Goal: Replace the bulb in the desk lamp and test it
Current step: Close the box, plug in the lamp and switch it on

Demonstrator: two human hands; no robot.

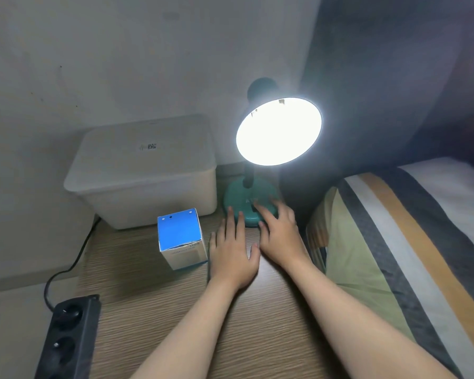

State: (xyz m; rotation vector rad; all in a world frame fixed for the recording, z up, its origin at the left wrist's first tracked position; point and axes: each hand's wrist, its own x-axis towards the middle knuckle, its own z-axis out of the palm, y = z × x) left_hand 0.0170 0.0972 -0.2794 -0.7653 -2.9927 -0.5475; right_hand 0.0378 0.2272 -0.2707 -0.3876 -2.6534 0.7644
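Desk lamp (274, 138) glows at the table's (203, 324) back edge, right hand (281, 231) spread open on its base, left hand (234, 251) flat, empty; press the switch gently, steadying the base.

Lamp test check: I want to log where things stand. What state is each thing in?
Lamp: lit, upright.
Bulb box: upright, closed.
Bin: lid on.
Power strip: visible sockets empty.
Left hand: flat on table, empty.
Right hand: open, fingers on lamp base.
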